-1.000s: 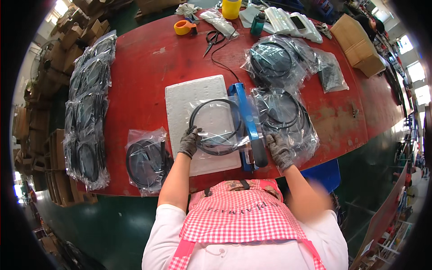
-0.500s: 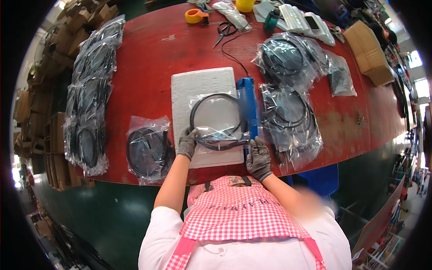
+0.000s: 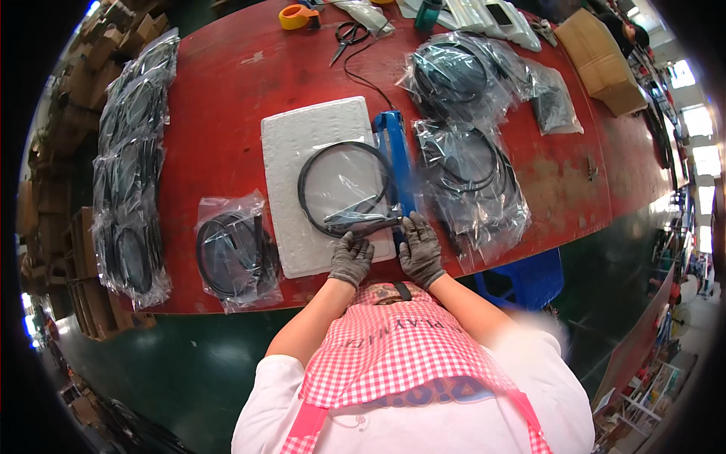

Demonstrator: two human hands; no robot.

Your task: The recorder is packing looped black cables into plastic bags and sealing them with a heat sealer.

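A coiled black cable [image 3: 364, 225] in a clear plastic bag lies on a white foam board [image 3: 281, 181]. The bag's right edge reaches into a blue bar-shaped bag sealer [image 3: 401, 163] beside the board. My gloved left hand [image 3: 352, 259] rests at the bag's lower edge, fingers stretched out. Flat on the near end of the sealer is my gloved right hand [image 3: 420, 249], its fingers extended and holding nothing. Both hands wear grey gloves and are close together.
Bagged cables lie in a long stack [image 3: 128, 181] at far left, one bagged cable [image 3: 227, 253] nearer, and more piles [image 3: 473, 178] right of the sealer. Scissors [image 3: 349, 38], orange tape [image 3: 299, 17] and a cardboard box [image 3: 601, 64] sit farther back. A blue stool [image 3: 529, 280] stands below the table edge.
My left hand has moved right, from the bag's left side to its lower edge near my right hand. My right hand stays at the sealer's near end. The whole view has shifted slightly.
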